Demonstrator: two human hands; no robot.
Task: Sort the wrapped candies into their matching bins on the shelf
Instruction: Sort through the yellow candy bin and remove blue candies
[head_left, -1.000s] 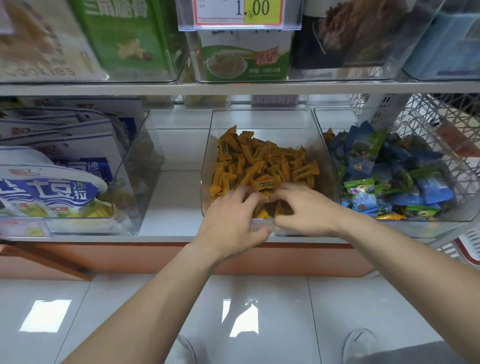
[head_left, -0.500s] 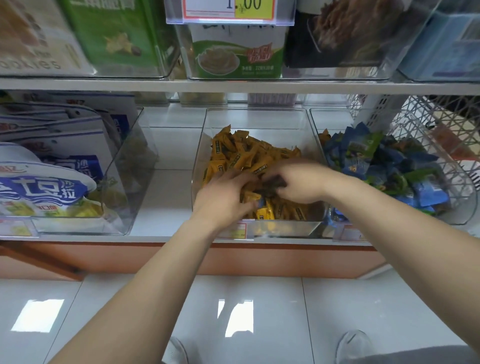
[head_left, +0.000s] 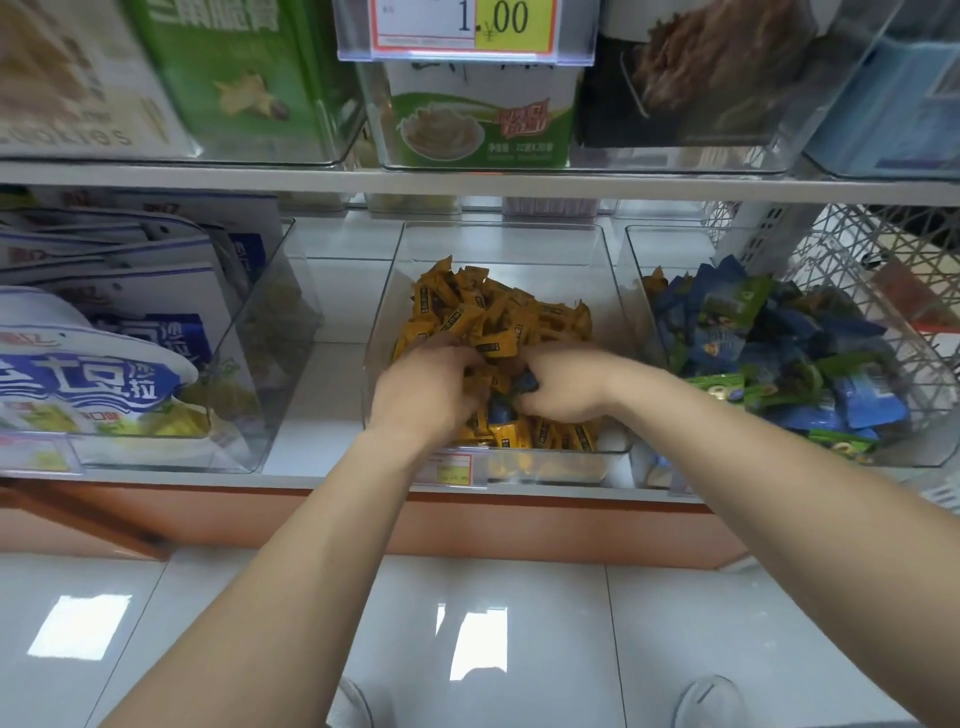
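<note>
A clear middle bin (head_left: 498, 244) on the lower shelf holds a heap of orange wrapped candies (head_left: 498, 317). Both my hands are sunk in its front half. My left hand (head_left: 421, 389) has its fingers curled down into the orange candies. My right hand (head_left: 566, 384) is curled too, with a blue wrapped candy (head_left: 524, 384) showing at its fingertips. Another blue candy (head_left: 501, 413) lies between my hands among the orange ones. The clear bin to the right (head_left: 636, 291) holds blue and green wrapped candies (head_left: 779, 353), with one orange piece (head_left: 655, 283) at its back left.
A clear bin (head_left: 260, 364) with white and blue snack bags stands at the left. An upper shelf edge (head_left: 467, 179) with boxed goods and a price tag (head_left: 465, 26) hangs just above. A white wire basket (head_left: 857, 244) is at far right. Tiled floor lies below.
My hands have pushed from the bin's front edge deeper into the orange candies. Blue candies have come into view between them.
</note>
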